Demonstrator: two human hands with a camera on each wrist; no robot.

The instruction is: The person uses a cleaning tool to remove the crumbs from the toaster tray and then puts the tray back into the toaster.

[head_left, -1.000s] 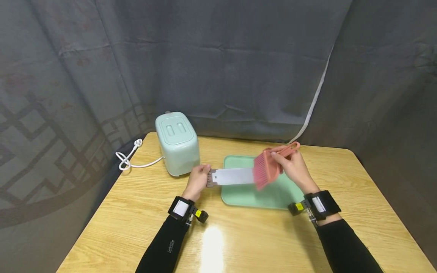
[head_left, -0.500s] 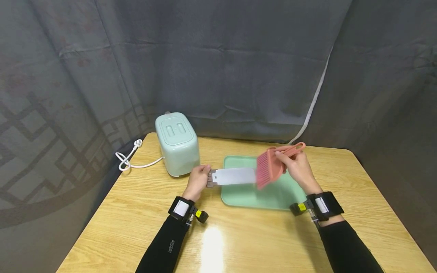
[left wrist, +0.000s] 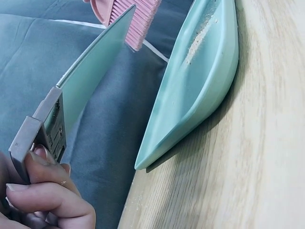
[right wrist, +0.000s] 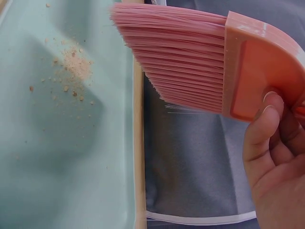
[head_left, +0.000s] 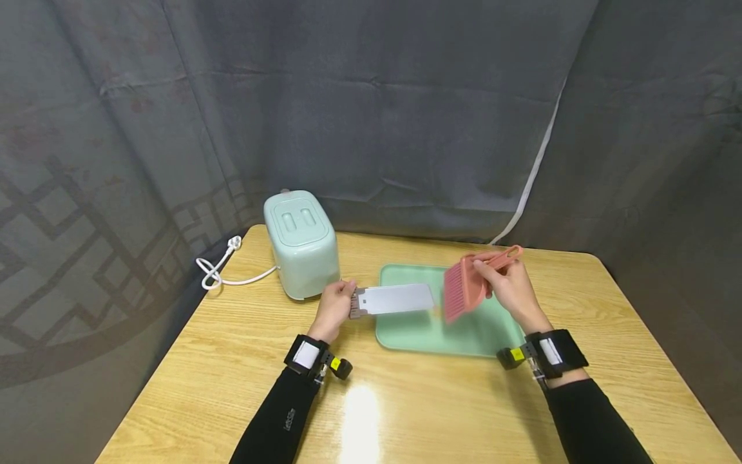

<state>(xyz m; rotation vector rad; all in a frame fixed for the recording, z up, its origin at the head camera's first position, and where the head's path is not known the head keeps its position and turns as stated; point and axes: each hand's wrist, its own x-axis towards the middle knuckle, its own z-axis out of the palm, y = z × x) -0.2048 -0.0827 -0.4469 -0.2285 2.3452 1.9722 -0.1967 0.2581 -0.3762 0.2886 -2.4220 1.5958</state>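
Observation:
My left hand [head_left: 332,310] grips the grey end of a flat metal crumb tray [head_left: 399,299], which sticks out to the right above a pale green tray [head_left: 469,338]. In my right hand [head_left: 511,293] is a pink hand brush [head_left: 462,290], pinched near the base of its handle. Its bristles point left, just off the crumb tray's free end. Tan crumbs [right wrist: 76,67] lie scattered in a small heap on the green tray; the left wrist view shows these crumbs [left wrist: 198,43] along its floor. The metal plate's upper face looks smooth in the head view.
A mint-green toaster [head_left: 304,241] stands behind my left hand. Its white cord [head_left: 249,281] runs left, with the plug [head_left: 234,243] at the table's edge. A grey curtain [head_left: 371,129] hangs behind the wooden table [head_left: 435,412].
The brush has shifted right with my right hand, from over the crumb tray's end to clear of it. My left hand and the crumb tray stay almost still.

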